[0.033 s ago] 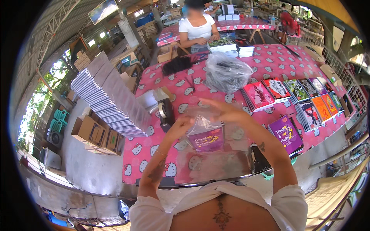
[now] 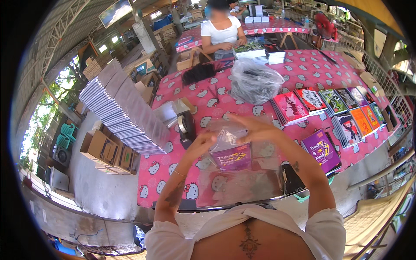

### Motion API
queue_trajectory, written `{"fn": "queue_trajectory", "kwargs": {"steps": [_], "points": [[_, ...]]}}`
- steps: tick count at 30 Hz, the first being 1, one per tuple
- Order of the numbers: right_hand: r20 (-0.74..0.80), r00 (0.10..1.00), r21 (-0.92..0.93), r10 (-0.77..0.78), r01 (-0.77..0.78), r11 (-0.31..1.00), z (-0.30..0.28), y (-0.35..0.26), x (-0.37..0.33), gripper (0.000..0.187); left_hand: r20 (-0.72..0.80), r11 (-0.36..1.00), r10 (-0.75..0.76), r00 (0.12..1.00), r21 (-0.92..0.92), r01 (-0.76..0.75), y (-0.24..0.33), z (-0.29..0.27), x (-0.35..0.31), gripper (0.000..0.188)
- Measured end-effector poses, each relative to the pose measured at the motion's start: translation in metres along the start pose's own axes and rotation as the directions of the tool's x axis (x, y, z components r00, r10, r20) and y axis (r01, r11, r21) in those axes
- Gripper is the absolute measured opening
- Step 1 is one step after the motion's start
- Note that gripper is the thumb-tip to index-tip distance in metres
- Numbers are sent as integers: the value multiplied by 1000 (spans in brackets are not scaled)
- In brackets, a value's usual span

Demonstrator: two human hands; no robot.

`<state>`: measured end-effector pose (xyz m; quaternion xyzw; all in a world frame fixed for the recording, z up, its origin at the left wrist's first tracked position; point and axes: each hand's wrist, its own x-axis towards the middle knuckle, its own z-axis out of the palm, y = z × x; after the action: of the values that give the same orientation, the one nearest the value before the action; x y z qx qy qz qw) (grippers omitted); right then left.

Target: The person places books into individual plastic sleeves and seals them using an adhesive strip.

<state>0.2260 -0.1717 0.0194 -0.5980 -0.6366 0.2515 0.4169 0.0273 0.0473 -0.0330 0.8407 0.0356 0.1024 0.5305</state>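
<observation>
A purple booklet (image 2: pixel 234 159) stands in front of me inside a clear plastic sleeve (image 2: pixel 227 138), whose upper part bunches between my hands. At the sleeve's left edge, my left hand (image 2: pixel 204 142) has its fingers bent and closed on the plastic. My right hand (image 2: pixel 258 130) reaches over from the right, fingers stretched out above the sleeve and thumb apart from them near its right edge. A black tape dispenser (image 2: pixel 187 129) stands just beyond my left hand. Flat clear plastic sheets (image 2: pixel 242 186) lie nearer me under the booklet.
A tall leaning stack of wrapped booklets (image 2: pixel 125 108) rises at the left. Another purple booklet pile (image 2: pixel 321 151) is at the right, with several colourful booklet stacks (image 2: pixel 292 106) beyond. A crumpled clear bag (image 2: pixel 255 82) sits mid-table. Across the table stands a person (image 2: pixel 223 32).
My right hand's fingers have shifted slightly toward the right and down, over the sleeve. My left hand and the booklet stay almost where they were.
</observation>
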Motion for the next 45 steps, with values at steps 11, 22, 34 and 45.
{"fn": "queue_trajectory", "kwargs": {"steps": [11,22,34,45], "points": [[-44,998,-375,42,-56,925,23,4,-13,30,-15,799,198,980,582,-152,47,24,-17,28],[71,980,101,187,-194,976,4,59,15,42,13,951,-302,953,75,300,-7,2,33,48],[-107,963,214,249,-223,951,13,78,-1,43,-701,842,-190,688,243,481,-64,-23,51,27],[-54,939,296,340,-310,903,14,52,6,32,-598,794,-526,604,-599,98,-169,-57,-29,22]]}}
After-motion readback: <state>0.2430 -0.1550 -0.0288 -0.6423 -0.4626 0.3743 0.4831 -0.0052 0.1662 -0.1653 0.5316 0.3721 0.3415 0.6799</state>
